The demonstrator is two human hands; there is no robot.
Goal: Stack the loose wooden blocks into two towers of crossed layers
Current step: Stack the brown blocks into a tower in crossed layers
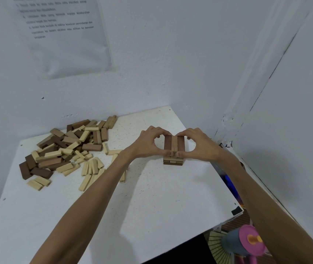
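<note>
A: What takes up most of the view?
B: A white square tabletop (151, 197). On its far left side sprawls a heap of loose light and dark wooden blocks (70, 149).
A: And the stack?
B: A short tower of crossed wooden layers (174, 144) stands near the far right edge, well apart from the heap. Its top layer runs dark, light, dark.
A: The hands?
B: The left hand (148, 143) and right hand (199, 144) both curl round that top layer, thumbs pressed on its near end and fingers hooked over the far end.
</note>
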